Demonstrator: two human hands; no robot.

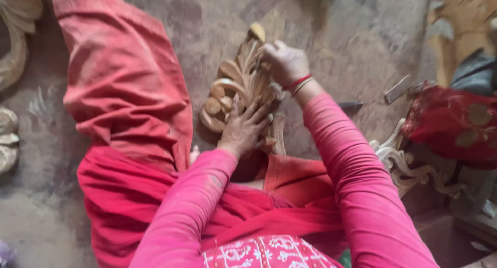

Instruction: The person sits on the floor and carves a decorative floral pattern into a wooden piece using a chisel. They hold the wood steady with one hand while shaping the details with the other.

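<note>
- Work item: a carved wooden ornament (pixel 239 84) with leaf and scroll relief, pale and unfinished, lies on the dusty floor (pixel 357 45) at the upper centre of the frame, between the person's legs.
- Handling judgement: the piece looks rigid and moderately light. The thin leaf tips and curled scrolls are likely fragile and could chip under a side load. The dust-coated surface may be somewhat slippery.
- Recommended hold: bear on the thicker scroll body at the lower end, or grip along the solid outer edge. Avoid the fine raised tips.
- Left hand (pixel 242 128): laid flat on the lower part of the ornament, fingers spread apart and pressing down. It pins the piece against the floor and does not wrap around it.
- Right hand (pixel 283 63): curled into a closed fist at the upper right part of the ornament, touching the carving. Whether it encloses a small tool or abrasive cannot be determined; the frame is blurred there. Thin bangles (pixel 298 83) sit on its wrist.
- Surroundings: a flat metal tool (pixel 397 89) lies on the floor at the right of the frame, well apart from both hands. Another carved scroll piece (pixel 406 167) lies at the lower right, and further carvings (pixel 9 138) at the left edge.
</note>
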